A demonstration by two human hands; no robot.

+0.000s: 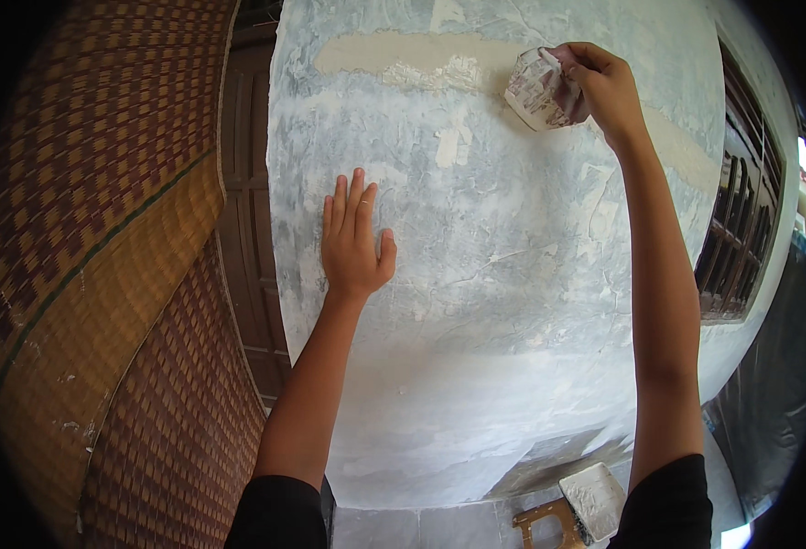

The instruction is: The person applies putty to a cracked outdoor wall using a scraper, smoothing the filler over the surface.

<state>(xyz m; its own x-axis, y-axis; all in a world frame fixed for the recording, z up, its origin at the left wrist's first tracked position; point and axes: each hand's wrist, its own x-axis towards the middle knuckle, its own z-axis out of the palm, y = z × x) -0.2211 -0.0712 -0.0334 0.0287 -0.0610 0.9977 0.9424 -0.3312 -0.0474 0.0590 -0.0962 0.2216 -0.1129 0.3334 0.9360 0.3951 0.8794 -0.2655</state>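
A flat putty scraper (542,90), smeared with white and showing some dull pink, is pinched in my right hand (615,96) high on the wall at the right. Its broad blade lies at or close to the surface; whether it touches, I cannot tell. Palm toward the wall, my left hand (352,245) rests lower and to the left, fingers stretched out and holding nothing. The wall (485,265) is patchy grey and white. Across its upper part runs a cream strip of putty (352,55), with a rough, lumpy patch (439,73) along its lower edge.
A woven brown mat (146,210) hangs at the left beside a brown panelled door (247,192). On the right is a dark barred window (741,220). Low at the right, a white-smeared tray (595,499) sits by a brown stool (549,526) over grey floor tiles (453,529).
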